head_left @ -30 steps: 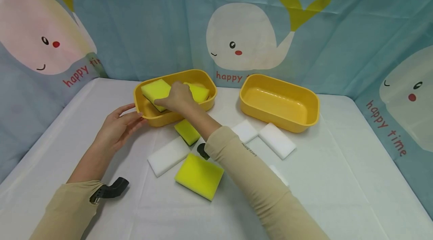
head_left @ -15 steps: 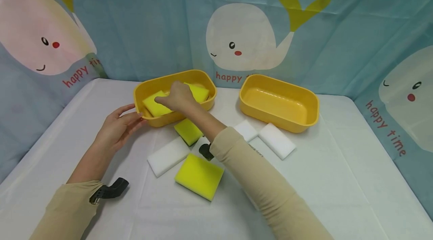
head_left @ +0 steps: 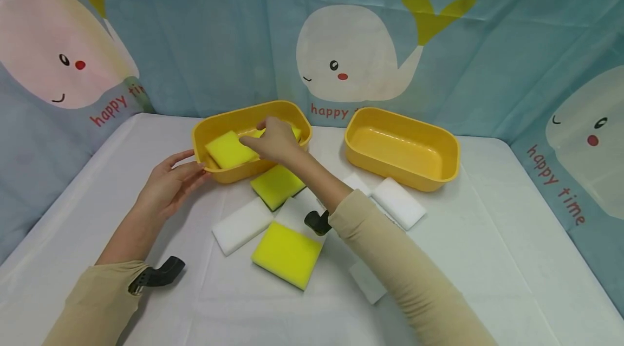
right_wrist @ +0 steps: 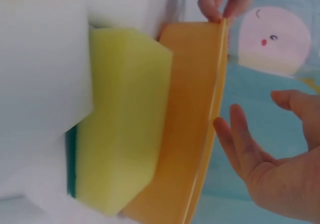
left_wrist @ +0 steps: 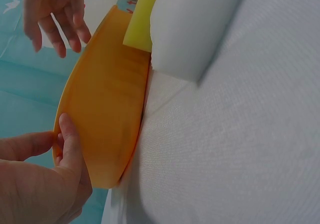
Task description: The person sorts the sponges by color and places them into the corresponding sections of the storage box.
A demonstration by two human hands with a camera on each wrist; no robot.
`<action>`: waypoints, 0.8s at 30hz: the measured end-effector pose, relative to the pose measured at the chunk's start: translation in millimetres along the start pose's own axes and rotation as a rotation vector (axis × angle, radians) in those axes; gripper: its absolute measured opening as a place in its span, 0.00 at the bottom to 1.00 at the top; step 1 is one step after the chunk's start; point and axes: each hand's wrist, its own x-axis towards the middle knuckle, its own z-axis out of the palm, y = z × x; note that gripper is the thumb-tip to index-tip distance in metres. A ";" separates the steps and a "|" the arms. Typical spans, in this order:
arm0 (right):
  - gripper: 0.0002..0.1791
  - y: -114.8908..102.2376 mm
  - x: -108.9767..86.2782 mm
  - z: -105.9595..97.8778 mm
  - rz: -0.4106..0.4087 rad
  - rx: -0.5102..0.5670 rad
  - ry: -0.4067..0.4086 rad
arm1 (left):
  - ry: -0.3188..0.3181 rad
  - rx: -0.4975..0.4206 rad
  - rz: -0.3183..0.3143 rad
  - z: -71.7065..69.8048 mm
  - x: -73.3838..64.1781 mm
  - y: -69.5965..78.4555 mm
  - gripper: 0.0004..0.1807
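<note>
My left hand pinches the near left rim of a yellow plastic tray; the left wrist view shows its thumb and fingers on the edge. Over the same tray hovers my right hand, its fingers spread and holding nothing in the right wrist view. Inside lie a yellow sponge at the left and another yellow sponge, mostly hidden behind the right hand. Just outside the tray's front wall is a green-backed yellow sponge.
A second yellow tray stands at the back right. Several white sponge blocks and one more yellow sponge lie on the white-covered table. A blue whale-print curtain hangs behind.
The right hand has let go of the yellow sponge, which dropped flat into the tray's left part, and has drawn back to the right. The left hand has stayed on the rim.
</note>
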 end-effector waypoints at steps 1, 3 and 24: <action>0.31 1.1 -1.3 -1.4 -0.007 -0.007 0.000 | 0.001 -0.001 0.001 0.0 -0.1 0.2 0.46; 0.29 3.1 -3.9 -4.0 -0.030 -0.016 -0.003 | -0.002 -0.004 0.005 -0.3 -0.2 0.4 0.46; 0.29 14.8 -49.4 -17.7 -0.193 -0.068 -0.139 | -0.013 -0.011 0.017 0.1 -1.2 0.1 0.45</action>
